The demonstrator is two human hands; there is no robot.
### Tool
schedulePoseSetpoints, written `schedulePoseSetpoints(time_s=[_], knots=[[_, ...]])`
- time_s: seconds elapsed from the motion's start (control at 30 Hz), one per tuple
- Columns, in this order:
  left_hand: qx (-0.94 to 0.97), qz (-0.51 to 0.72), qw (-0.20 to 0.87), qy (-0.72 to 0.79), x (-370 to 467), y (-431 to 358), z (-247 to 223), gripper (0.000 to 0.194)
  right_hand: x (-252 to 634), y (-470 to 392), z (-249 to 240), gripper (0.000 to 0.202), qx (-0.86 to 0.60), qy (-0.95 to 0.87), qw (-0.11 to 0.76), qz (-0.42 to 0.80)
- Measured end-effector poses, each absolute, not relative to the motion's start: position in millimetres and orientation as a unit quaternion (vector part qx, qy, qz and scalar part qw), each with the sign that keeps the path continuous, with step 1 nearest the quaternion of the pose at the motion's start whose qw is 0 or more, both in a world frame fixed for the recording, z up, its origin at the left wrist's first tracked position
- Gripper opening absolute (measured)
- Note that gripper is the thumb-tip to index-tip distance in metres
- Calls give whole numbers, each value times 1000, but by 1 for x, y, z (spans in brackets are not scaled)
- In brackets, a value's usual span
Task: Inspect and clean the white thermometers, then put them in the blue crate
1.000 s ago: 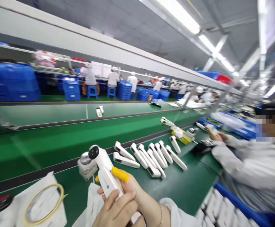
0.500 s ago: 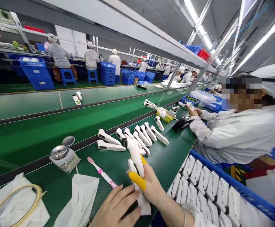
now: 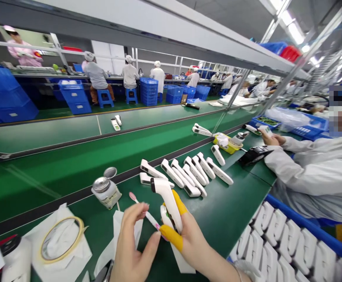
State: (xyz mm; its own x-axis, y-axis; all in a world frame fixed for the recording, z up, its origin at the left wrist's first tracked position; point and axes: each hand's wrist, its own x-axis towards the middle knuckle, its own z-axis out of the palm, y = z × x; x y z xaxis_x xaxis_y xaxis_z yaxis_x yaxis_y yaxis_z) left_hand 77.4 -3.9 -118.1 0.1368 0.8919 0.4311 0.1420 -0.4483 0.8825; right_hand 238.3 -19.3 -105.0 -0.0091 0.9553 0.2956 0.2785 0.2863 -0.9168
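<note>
My right hand [image 3: 188, 235], with yellow covers on thumb and finger, is closed round a white handheld device [image 3: 167, 197] with a dark tip. Below its grip a strip of white material [image 3: 182, 260] shows. To its left is my left hand [image 3: 134, 243], thumb and fingers apart and holding nothing. A pink and white toothbrush [image 3: 149, 217] lies on the green bench between and behind my hands. Several similar white devices [image 3: 193, 174] lie in a row beyond them. A metal-topped bottle [image 3: 106, 192] stands at the left with its lid raised.
A tape roll [image 3: 43, 250] lies on white paper at the left. At the right a blue crate [image 3: 309, 219] holds several white devices. A yellow tray [image 3: 232, 149] and a black object [image 3: 255, 155] lie near a co-worker in white [image 3: 321, 172].
My left hand has lifted and opened away from the device. My right hand has turned the device more upright. The view has swung left.
</note>
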Motion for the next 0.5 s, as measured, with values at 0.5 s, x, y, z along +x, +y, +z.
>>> schedulePoseSetpoints(time_s=[0.5], knots=[[322,564,708,278,68,7,-85,33,188,-18,-105,52,-423,-760,395,294]])
